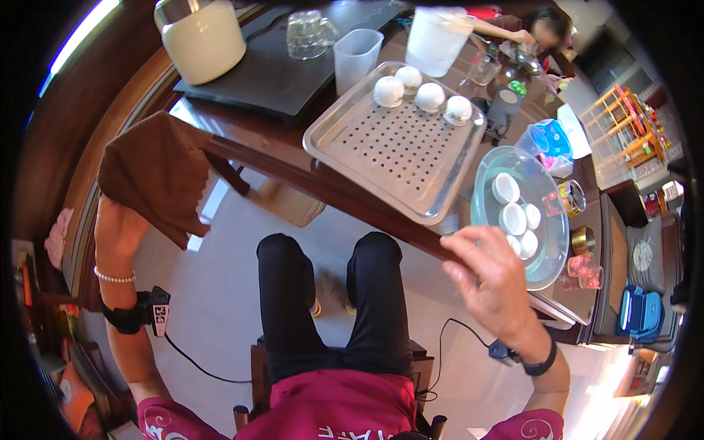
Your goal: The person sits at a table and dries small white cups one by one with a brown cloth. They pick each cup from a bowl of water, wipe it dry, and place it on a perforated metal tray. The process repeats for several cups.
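A brown cloth (pixel 157 170) hangs over my left hand (pixel 116 228), which grips it at the left; most of those fingers are covered. My right hand (pixel 489 278) is at the near side of a clear plastic basin (pixel 558 242), its fingers apart and nothing seen in them. Several white cups lie in the basin's water, among them an upright white cup (pixel 506 188). Left of the basin, a perforated steel tray (pixel 357 157) rests on the table, jutting over its edge. Several white cups, such as a white cup (pixel 389 92), sit bottom up at its far end.
A black tea board (pixel 247 88) bears a cream pot (pixel 206 47) and a glass mug (pixel 308 36). Beside it stand a clear plastic container (pixel 357 55) and a white bucket (pixel 437 41). Pink-patterned glasses (pixel 583 269) are right of the basin. Another person sits across the table.
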`<control>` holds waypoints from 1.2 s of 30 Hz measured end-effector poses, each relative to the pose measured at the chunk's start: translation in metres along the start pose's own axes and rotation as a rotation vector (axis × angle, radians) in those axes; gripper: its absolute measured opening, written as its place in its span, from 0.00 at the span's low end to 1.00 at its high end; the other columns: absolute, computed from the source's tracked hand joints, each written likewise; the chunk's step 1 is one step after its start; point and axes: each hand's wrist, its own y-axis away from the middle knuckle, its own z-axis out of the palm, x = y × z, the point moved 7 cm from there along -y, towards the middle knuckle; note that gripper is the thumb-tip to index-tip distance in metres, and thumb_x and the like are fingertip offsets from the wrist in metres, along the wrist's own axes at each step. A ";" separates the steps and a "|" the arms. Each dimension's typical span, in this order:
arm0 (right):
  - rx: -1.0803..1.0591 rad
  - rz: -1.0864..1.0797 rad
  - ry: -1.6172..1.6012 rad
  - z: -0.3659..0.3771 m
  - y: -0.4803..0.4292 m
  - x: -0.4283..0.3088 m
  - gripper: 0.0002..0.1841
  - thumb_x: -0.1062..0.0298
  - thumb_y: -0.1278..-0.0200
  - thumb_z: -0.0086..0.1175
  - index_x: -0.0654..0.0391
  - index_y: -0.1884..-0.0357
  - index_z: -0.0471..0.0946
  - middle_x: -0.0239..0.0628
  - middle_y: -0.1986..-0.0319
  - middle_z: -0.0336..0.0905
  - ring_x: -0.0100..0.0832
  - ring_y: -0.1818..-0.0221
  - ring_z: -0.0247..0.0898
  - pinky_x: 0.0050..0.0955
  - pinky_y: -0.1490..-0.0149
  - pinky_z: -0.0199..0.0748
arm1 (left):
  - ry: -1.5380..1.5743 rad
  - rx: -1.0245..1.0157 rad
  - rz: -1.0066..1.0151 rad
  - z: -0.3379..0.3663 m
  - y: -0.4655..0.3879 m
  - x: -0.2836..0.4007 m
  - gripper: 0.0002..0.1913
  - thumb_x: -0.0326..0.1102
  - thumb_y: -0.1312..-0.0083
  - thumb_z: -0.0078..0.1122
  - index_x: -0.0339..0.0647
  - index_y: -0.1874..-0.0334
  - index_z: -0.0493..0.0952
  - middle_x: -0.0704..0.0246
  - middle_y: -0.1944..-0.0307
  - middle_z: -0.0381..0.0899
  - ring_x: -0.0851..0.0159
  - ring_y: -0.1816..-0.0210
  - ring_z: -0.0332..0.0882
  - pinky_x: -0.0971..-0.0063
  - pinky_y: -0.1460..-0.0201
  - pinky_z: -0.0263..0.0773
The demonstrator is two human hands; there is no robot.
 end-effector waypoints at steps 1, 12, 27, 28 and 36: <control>-0.027 -0.006 -0.018 0.010 0.004 -0.005 0.15 0.77 0.52 0.64 0.61 0.59 0.79 0.42 0.62 0.76 0.43 0.57 0.72 0.36 0.53 0.72 | -0.030 -0.054 0.009 0.006 0.002 -0.001 0.25 0.46 0.26 0.46 0.43 0.31 0.62 0.62 0.31 0.63 0.58 0.33 0.64 0.57 0.29 0.60; -0.564 -0.501 -0.432 0.271 0.035 -0.156 0.28 0.51 0.50 0.66 0.58 0.50 0.75 0.43 0.62 0.72 0.43 0.56 0.69 0.37 0.56 0.69 | -0.152 0.043 0.091 0.041 0.007 -0.004 0.22 0.44 0.26 0.46 0.38 0.37 0.67 0.61 0.38 0.70 0.59 0.39 0.70 0.60 0.34 0.66; -1.801 -0.515 -0.874 0.452 0.192 -0.288 0.44 0.45 0.55 0.68 0.44 0.34 0.64 0.46 0.59 0.81 0.42 0.60 0.81 0.42 0.59 0.77 | -0.085 -0.112 -0.027 0.046 -0.053 -0.028 0.22 0.44 0.24 0.39 0.34 0.37 0.67 0.60 0.38 0.70 0.58 0.38 0.69 0.60 0.33 0.64; -1.876 -0.567 -0.945 0.448 0.198 -0.294 0.26 0.45 0.47 0.62 0.49 0.49 0.78 0.46 0.68 0.82 0.39 0.65 0.82 0.41 0.63 0.78 | -0.073 -0.134 -0.048 0.036 -0.061 -0.032 0.22 0.44 0.24 0.39 0.36 0.36 0.66 0.61 0.36 0.69 0.58 0.37 0.68 0.60 0.32 0.62; -1.672 -0.524 -1.682 0.391 0.145 -0.310 0.17 0.55 0.37 0.48 0.56 0.69 0.82 0.44 0.72 0.80 0.42 0.74 0.72 0.39 0.63 0.71 | 0.041 -0.253 -0.130 -0.040 -0.100 -0.032 0.25 0.41 0.25 0.43 0.41 0.29 0.58 0.63 0.30 0.59 0.56 0.30 0.58 0.57 0.27 0.54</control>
